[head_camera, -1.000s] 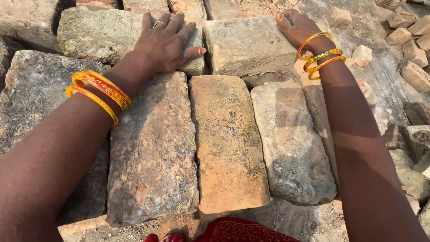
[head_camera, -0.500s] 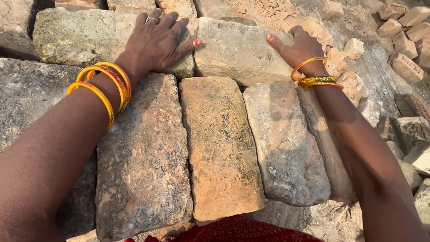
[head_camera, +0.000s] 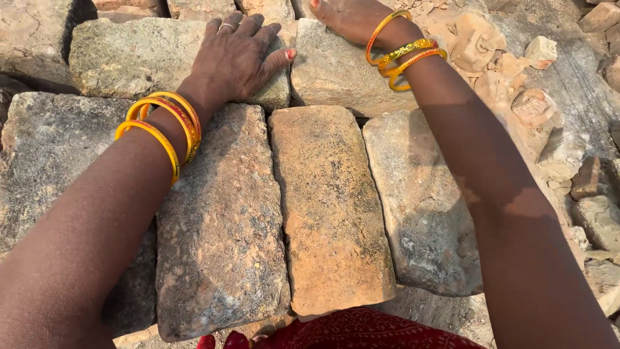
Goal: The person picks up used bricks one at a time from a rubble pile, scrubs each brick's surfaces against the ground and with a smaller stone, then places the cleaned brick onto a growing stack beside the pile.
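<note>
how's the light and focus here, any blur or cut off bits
Head view: hard, warm sunlight; sharp focus on the orange stone block; deep shadow gaps between blocks; left hand crisp; right hand partly cropped by the top edge; no motion blur visible.

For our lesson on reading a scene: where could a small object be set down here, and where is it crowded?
Free: the tops of the orange middle block and the grey block to its right. Crowded: the far row, where the left hand and right hand press on blocks, and the rubble at right.
</note>
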